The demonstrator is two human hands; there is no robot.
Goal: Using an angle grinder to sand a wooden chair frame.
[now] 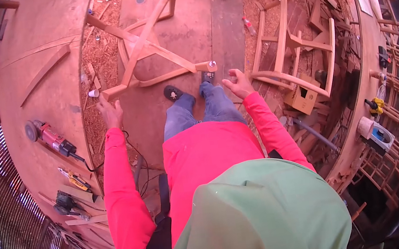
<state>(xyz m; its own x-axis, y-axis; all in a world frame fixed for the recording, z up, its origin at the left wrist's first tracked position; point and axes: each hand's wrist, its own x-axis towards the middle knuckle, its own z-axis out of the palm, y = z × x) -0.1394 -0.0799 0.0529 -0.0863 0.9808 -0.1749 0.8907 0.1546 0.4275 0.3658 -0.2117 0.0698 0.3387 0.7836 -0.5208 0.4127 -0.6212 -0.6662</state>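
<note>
An unpainted wooden chair frame point(139, 45) lies tipped over on the floor in front of my feet. My left hand point(111, 112) hovers close to the frame's left near corner, fingers apart and nothing in them. Whether its fingertips touch the wood I cannot tell. To the right of the frame's other near end, my right hand point(239, 85) is raised with bent, parted fingers, also holding nothing. A small shiny metal piece point(212, 64) shows on that end. Just beyond my left fingertips sits a small white cup point(93, 93).
A second chair frame point(282, 32) stands to the right, near a cardboard box point(301, 99). On the left board are a red angle grinder point(52, 138), yellow-handled pliers point(77, 180), a dark power tool point(64, 203) and a curved wooden piece point(45, 74). Wood shavings point(100, 49) cover parts of the floor.
</note>
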